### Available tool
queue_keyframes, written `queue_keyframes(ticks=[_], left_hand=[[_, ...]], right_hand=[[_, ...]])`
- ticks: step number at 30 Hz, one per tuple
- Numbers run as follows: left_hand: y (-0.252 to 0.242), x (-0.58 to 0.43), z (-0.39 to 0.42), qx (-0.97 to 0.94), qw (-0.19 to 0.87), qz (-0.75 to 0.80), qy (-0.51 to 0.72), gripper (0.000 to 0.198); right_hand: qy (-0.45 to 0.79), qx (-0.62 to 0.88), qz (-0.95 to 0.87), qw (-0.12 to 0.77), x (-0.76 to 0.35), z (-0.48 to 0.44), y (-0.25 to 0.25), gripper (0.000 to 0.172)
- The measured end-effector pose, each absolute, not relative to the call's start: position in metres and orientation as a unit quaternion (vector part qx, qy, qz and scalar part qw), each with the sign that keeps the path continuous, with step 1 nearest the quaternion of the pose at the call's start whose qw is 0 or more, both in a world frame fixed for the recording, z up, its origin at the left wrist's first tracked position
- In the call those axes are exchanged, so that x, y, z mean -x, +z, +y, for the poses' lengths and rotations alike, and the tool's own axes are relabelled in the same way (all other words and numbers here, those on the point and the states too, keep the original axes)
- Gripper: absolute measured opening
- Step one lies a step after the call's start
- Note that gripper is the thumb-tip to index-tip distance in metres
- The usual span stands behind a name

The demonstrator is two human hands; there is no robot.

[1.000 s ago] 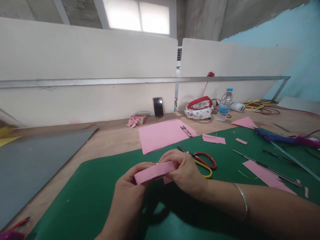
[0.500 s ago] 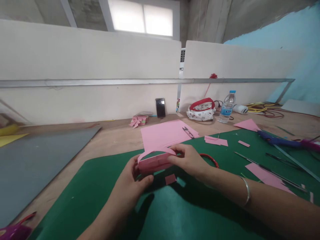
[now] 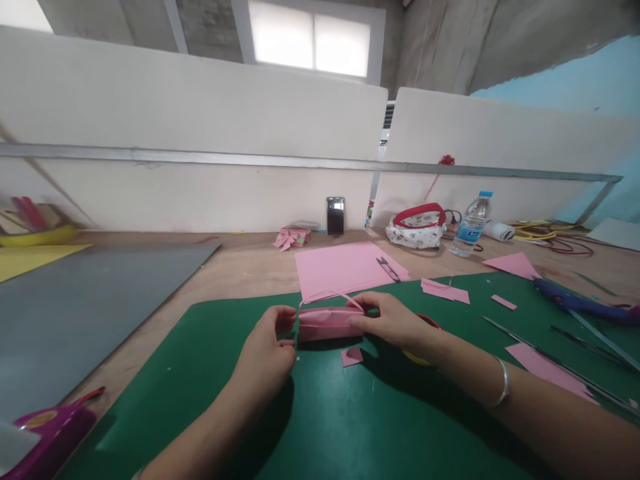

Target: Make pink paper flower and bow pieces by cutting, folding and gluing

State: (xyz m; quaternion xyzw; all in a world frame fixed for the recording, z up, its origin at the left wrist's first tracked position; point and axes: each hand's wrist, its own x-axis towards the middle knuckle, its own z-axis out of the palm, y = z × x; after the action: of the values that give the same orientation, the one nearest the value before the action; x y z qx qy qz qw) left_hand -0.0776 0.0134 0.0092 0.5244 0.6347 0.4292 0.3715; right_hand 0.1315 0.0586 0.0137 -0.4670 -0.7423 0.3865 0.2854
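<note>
A small pink paper basket (image 3: 330, 325) with a thin arched handle stands on the green mat (image 3: 320, 413). My right hand (image 3: 383, 321) grips its right end between thumb and fingers. Just off the left end, my left hand (image 3: 267, 343) is open, its fingers bent and apart with nothing seen between them. A little pink paper square (image 3: 352, 357) lies on the mat in front of the basket. Partly hidden by my right forearm are red-and-yellow handles (image 3: 420, 359), perhaps of scissors.
Behind the mat lie pink sheets (image 3: 335, 267) with thread snips (image 3: 388, 269) on top. A phone (image 3: 335, 216), a cloth pouch (image 3: 416, 230) and a water bottle (image 3: 471, 225) stand farther back. To the right are a blue glue gun (image 3: 575, 297) and paper scraps (image 3: 445, 291).
The basket has been lowered and turned more upright on the mat. My left hand has let go of its left end and drawn slightly away. The head view has shifted left.
</note>
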Motion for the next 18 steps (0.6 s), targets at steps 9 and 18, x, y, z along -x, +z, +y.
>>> queue_keyframes(ticks=[9,18], left_hand=[[0.0085,0.0762,0.0145,-0.575,0.378,0.612,0.390,0.030],[0.0059,0.0814,0.0193,-0.611,0.317,0.644,0.334,0.012]], right_hand=[[0.385,0.448,-0.757,0.279,-0.1325,0.0610,0.0170,0.015],[0.406,0.462,-0.738,0.277,-0.1283,0.0561,0.0174,0.006]])
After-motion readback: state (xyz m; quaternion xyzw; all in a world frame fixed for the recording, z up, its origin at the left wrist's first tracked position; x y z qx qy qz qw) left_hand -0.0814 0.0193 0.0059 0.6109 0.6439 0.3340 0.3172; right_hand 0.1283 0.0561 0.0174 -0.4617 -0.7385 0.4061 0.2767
